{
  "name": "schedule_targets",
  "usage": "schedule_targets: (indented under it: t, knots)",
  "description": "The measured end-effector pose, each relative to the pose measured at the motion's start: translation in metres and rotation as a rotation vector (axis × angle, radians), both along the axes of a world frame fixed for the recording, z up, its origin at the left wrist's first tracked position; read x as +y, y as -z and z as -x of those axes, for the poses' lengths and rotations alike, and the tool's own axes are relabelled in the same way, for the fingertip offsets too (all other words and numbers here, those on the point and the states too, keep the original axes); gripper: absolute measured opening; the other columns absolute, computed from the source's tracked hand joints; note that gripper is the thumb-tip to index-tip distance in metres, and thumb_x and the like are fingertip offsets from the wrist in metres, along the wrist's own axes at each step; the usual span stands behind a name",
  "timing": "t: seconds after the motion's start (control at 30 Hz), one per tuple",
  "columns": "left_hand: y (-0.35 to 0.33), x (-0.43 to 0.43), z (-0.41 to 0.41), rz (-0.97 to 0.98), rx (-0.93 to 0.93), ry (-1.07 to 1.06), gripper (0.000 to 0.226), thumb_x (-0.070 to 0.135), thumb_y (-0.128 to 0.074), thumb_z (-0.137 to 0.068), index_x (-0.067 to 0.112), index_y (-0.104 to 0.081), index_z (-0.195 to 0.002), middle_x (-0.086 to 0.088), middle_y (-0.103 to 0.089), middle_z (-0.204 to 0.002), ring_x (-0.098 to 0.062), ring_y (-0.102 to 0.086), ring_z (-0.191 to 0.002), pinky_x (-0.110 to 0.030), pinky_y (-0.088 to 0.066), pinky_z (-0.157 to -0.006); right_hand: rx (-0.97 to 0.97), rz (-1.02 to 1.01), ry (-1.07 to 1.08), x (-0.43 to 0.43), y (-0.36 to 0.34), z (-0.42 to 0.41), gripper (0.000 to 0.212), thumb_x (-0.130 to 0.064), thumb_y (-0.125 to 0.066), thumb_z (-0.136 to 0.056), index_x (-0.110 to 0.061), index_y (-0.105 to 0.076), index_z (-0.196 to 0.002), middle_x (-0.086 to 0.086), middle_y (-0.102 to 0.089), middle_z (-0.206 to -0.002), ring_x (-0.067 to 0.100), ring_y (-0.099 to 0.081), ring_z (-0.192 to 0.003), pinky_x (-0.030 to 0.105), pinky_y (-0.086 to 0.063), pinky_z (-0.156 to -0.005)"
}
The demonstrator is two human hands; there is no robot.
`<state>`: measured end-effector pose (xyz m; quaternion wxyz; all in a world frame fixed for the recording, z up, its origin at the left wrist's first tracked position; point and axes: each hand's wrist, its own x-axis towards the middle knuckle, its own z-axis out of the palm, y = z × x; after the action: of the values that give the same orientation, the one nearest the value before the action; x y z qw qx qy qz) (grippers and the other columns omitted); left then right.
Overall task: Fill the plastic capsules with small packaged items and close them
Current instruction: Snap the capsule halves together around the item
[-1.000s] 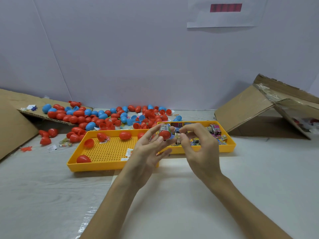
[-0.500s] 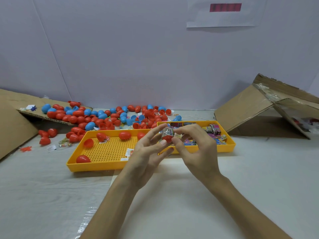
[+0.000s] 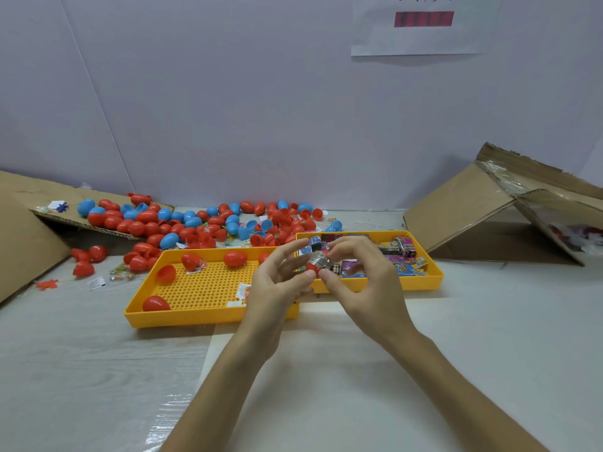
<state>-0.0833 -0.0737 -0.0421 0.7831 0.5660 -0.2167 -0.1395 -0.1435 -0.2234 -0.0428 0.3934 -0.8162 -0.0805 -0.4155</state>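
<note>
My left hand point(image 3: 280, 285) holds a red capsule half point(image 3: 314, 271) between thumb and fingertips, above the near edge of the yellow trays. A small silver striped packet point(image 3: 320, 260) sticks out of the capsule half, and my right hand point(image 3: 362, 282) pinches that packet with thumb and index finger. The right yellow tray point(image 3: 427, 283) holds several colourful small packets point(image 3: 404, 267). The left yellow perforated tray point(image 3: 202, 316) holds a few red capsules and halves point(image 3: 235, 258).
A heap of red and blue capsules point(image 3: 195, 223) lies behind the trays against the wall. Flattened cardboard point(image 3: 23, 243) lies at the left, an open cardboard box point(image 3: 489, 216) at the right. A white sheet point(image 3: 359, 386) covers the table under my forearms.
My right hand has brought the packet to the red capsule half and pushed it partly in. Both hands sit a little lower and closer together than before.
</note>
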Motion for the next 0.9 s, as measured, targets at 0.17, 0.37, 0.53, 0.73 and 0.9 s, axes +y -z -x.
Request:
schedule_targets:
  t: [0.17,0.37,0.53,0.73,0.9]
  knots:
    - [0.001,-0.003,0.000,-0.101,-0.062,-0.082,0.020,0.009,-0.066,-0.095,0.023,-0.075,-0.107,0.002,-0.076,-0.106,-0.017,-0.071,-0.104,-0.024,-0.057,-0.072,0.137,-0.221,-0.072,-0.001,-0.001,-0.001,0.009,-0.020,-0.075,-0.088,-0.021,-0.066,-0.091,-0.011,-0.071,-0.092,0.011,-0.068,-0.092,0.024,-0.054,-0.081]
    - [0.001,-0.003,-0.001,-0.093,-0.113,-0.190,0.010,0.011,-0.069,-0.094,0.016,-0.074,-0.101,0.002,-0.076,-0.095,-0.016,-0.074,-0.093,-0.023,-0.058,-0.070,0.253,-0.375,-0.177,-0.006,-0.003,-0.003,0.025,-0.014,-0.080,-0.085,-0.022,-0.072,-0.107,-0.014,-0.071,-0.098,0.009,-0.070,-0.089,0.019,-0.054,-0.075]
    - [0.002,-0.004,-0.002,-0.181,-0.211,-0.274,0.008,0.011,-0.072,-0.091,0.019,-0.072,-0.092,0.009,-0.074,-0.086,-0.009,-0.072,-0.085,-0.019,-0.058,-0.066,0.365,-0.418,-0.196,-0.011,0.000,-0.005,0.024,-0.012,-0.080,-0.084,-0.024,-0.075,-0.104,-0.013,-0.073,-0.106,0.007,-0.071,-0.094,0.028,-0.057,-0.081]
    - [-0.001,-0.004,-0.001,-0.219,-0.241,-0.332,0.008,0.015,-0.071,-0.093,0.023,-0.071,-0.091,0.011,-0.073,-0.084,-0.009,-0.071,-0.087,-0.021,-0.058,-0.068,0.363,-0.433,-0.224,-0.011,0.000,-0.006,0.020,-0.013,-0.080,-0.085,-0.023,-0.074,-0.101,-0.008,-0.076,-0.099,0.009,-0.071,-0.094,0.024,-0.057,-0.081]
    - [-0.002,0.020,-0.016,-0.895,-0.714,-0.847,0.021,0.023,-0.069,-0.092,0.029,-0.069,-0.112,0.008,-0.064,-0.121,-0.018,-0.055,-0.116,-0.041,-0.043,-0.095,0.425,-0.623,-0.268,-0.018,-0.007,-0.005,0.013,-0.014,-0.070,-0.092,-0.018,-0.073,-0.104,-0.002,-0.077,-0.091,0.015,-0.073,-0.079,0.022,-0.055,-0.068]
